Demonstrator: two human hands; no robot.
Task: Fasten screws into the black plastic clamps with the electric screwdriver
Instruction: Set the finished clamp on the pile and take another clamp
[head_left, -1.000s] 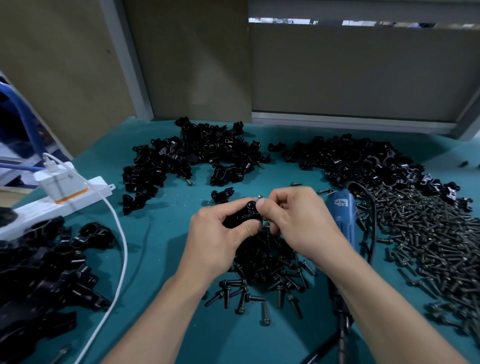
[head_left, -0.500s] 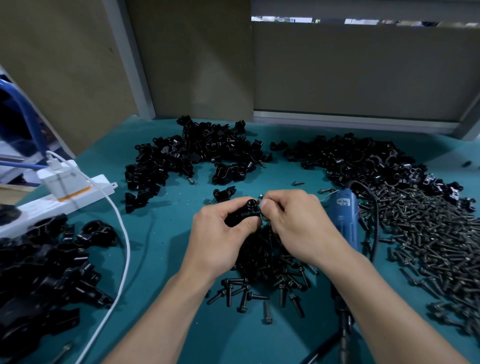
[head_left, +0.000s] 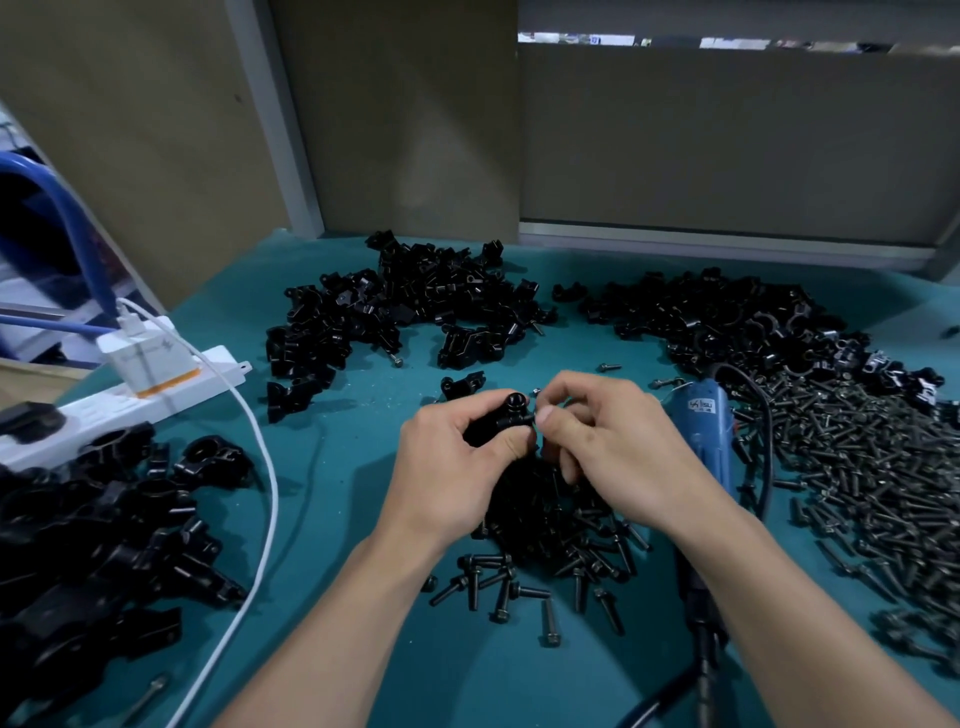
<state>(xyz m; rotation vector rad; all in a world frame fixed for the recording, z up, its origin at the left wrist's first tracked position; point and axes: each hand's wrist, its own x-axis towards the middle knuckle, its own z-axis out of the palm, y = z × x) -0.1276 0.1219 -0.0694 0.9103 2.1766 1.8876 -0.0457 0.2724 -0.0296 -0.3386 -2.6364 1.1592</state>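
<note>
Your left hand (head_left: 457, 467) is just left of the blue electric screwdriver (head_left: 709, 431). Its fingers and thumb curl around one black clamp (head_left: 506, 415) and hold it up off the teal table (head_left: 337, 519). The round end of the clamp sticks out at the top of your fingers.

Your right hand (head_left: 618, 447) is between that clamp and the screwdriver. Its thumb and first finger pinch a small screw (head_left: 536, 391) right at the clamp's side. Only a tiny bit of the screw shows, so you cannot tell how far in it is.

The screwdriver lies flat on the table, and no hand holds it. Your right wrist is just in front of it. Its black cord (head_left: 763, 441) loops around its right side.

A small heap of dark screws (head_left: 561, 525) sits just left of the screwdriver, under your hands. A much bigger spread of screws (head_left: 872, 467) lies to its right.

One pile of black clamps (head_left: 727, 322) lies just behind the screwdriver. Another pile (head_left: 405, 306) lies behind it and to the left. One lone clamp (head_left: 462, 382) sits left of it, just past your left fingers. Bigger black parts (head_left: 104, 519) lie far to the left of the screwdriver, near a white power strip (head_left: 130, 400) and a white cable (head_left: 260, 467).
</note>
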